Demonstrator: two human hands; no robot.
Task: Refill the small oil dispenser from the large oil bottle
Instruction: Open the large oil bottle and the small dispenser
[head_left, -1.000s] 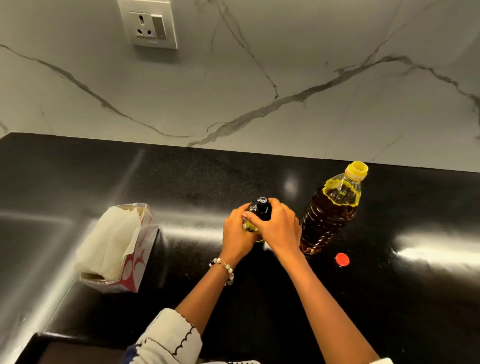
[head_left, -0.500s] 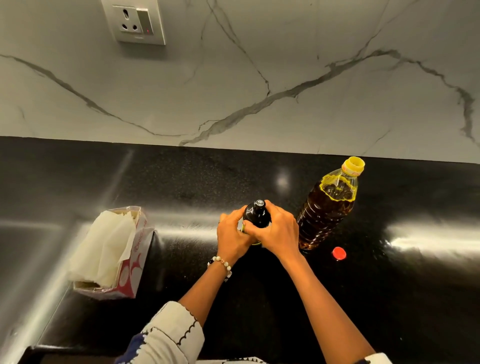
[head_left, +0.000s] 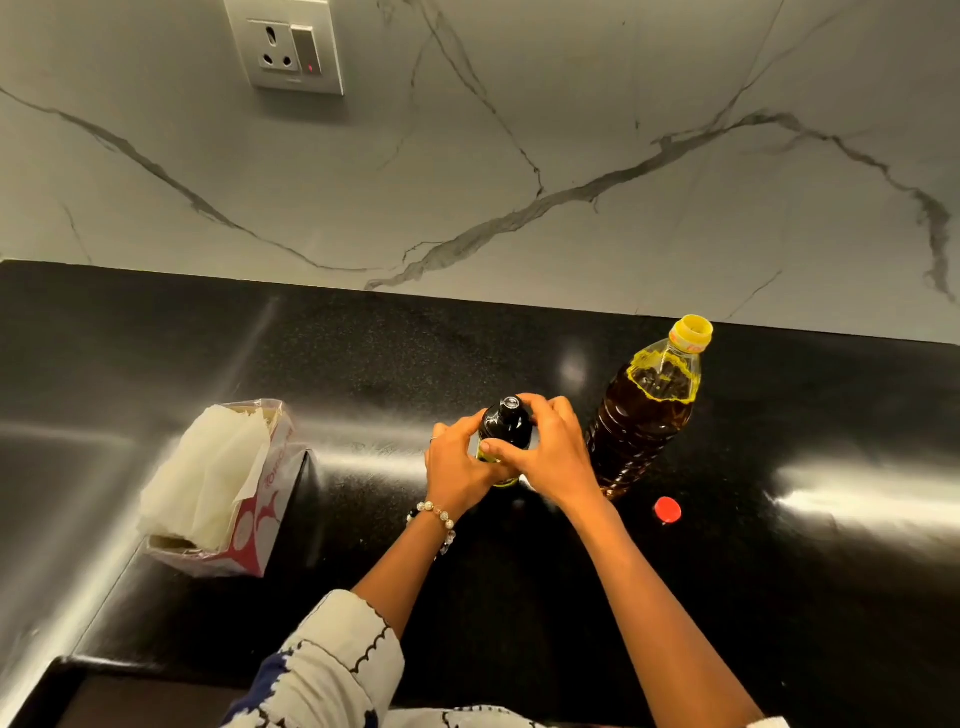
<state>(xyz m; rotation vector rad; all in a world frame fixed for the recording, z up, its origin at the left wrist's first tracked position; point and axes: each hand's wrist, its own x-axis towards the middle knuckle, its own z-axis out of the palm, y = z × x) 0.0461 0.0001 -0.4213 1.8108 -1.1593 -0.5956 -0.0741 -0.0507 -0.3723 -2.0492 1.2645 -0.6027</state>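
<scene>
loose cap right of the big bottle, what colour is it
Red. The cap lies on the black counter, clearest in the head view.

My hands are hemmed on the right by the large oil bottle, with the red cap near its base. I see bare surface leftward until the tissue box.
</scene>
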